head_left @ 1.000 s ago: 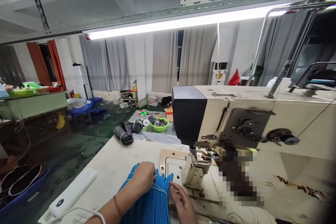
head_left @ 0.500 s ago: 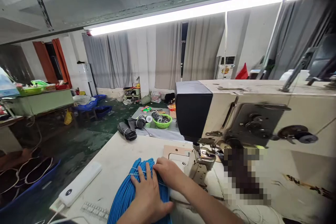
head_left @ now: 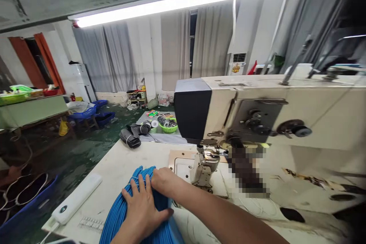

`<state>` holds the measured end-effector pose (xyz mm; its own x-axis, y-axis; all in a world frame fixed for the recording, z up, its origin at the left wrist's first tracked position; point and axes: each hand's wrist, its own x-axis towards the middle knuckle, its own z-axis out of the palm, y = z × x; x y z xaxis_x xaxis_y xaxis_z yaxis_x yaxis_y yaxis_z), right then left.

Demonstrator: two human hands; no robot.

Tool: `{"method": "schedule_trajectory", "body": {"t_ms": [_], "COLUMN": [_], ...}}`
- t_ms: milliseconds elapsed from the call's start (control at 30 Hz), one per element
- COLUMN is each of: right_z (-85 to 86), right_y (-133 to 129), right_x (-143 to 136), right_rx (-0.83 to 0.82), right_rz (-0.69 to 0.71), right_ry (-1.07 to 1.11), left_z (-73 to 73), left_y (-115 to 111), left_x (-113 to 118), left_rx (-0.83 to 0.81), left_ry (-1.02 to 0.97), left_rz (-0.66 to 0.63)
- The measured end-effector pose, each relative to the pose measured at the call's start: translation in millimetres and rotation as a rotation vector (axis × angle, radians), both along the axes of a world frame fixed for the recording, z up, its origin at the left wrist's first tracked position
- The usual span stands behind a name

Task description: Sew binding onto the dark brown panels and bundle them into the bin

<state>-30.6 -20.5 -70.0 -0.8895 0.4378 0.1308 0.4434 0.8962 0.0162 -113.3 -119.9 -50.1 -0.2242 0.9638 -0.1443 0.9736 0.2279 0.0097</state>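
A thick bundle of blue cords [head_left: 114,213], tied near its far end with thin white string, lies on the white sewing table [head_left: 148,155]. My left hand [head_left: 140,206] rests on top of it with the fingers spread and the thumb out to the right. At the bundle's upper right edge my right hand [head_left: 165,183] is closed, its knuckles up, against the left fingertips. Its fingertips are hidden, but it appears to grip the edge cords. Just right of the hands stands the sewing machine [head_left: 217,110], with its metal post [head_left: 201,171] close to my right wrist.
A white oblong device [head_left: 77,198] with a cable and a printed ruler scale [head_left: 90,224] are at the left. Dark grey tied pieces [head_left: 130,137] lie at the far edge, before a green basket [head_left: 168,129]. A blue bin [head_left: 31,209] stands lower left.
The camera has turned a little right, so the scene sits further left. Both hands stay on the blue bundle in nearly the same pose; more of my right forearm shows.
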Motion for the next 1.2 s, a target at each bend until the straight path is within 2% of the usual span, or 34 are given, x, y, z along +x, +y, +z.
{"method": "schedule_trajectory", "body": {"t_ms": [300, 467, 667, 767, 900, 1000, 1100, 1200], "right_z": [6.3, 1.9, -1.4, -4.7, -8.9, -7.6, -7.4, -20.4], "right_y": [-4.0, 7.3, 14.2, 16.6, 16.8, 8.6, -10.4, -37.2], "right_x": [-4.7, 10.8, 38.8, 50.0, 67.8, 86.0, 103.7, 112.3], "right_rx": [-0.236, -0.455, -0.783, -0.873, -0.931, -0.934, -0.900, -0.869], "right_rz": [-0.164, -0.244, -0.184, -0.168, -0.206, -0.250, -0.311, -0.373], "right_ry": [0.127, 0.275, 0.397, 0.475, 0.574, 0.594, 0.584, 0.579], "left_z": [-0.2, -2.0, 11.3, 8.4, -1.4, -2.8, -0.9, 0.7], "left_y": [0.3, -0.3, -6.9, -8.7, -9.9, -10.1, -9.6, -9.3], "left_x": [2.7, 0.6, -8.6, -18.6, -27.4, -27.6, -25.8, -24.5], "left_rx": [-0.020, -0.042, -0.053, -0.027, 0.026, 0.025, 0.018, 0.014], "left_ry": [0.049, 0.033, -0.063, -0.125, -0.188, -0.205, -0.198, -0.198], "left_rz": [0.002, 0.012, -0.036, -0.048, -0.068, -0.066, -0.065, -0.073]}}
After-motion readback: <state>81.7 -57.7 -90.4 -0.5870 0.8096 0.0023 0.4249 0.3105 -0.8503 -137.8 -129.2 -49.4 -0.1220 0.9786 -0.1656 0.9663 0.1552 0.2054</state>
